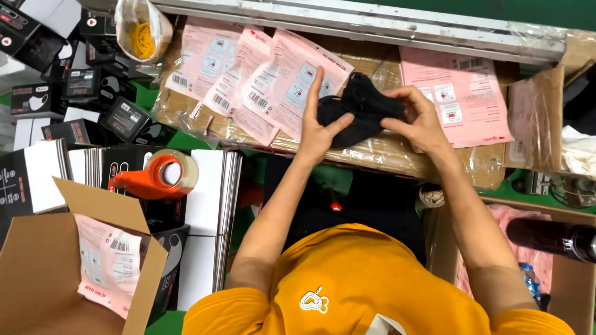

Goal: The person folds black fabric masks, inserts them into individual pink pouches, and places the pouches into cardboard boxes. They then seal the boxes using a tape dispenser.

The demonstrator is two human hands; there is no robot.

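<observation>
A black fabric item, soft and folded, is held between both my hands above a cardboard-covered bench. My left hand props it from the left with fingers straight up and the thumb against the cloth. My right hand grips it from the right, fingers curled over its top edge. Several pink flat pouches lie fanned out just left of my hands, and one more pink pouch lies to the right.
An orange tape dispenser rests on stacked flat black-and-white cartons. An open cardboard box at lower left holds a pink pouch. Small black boxes are piled at upper left beside a bag of yellow rubber bands. A dark bottle lies at right.
</observation>
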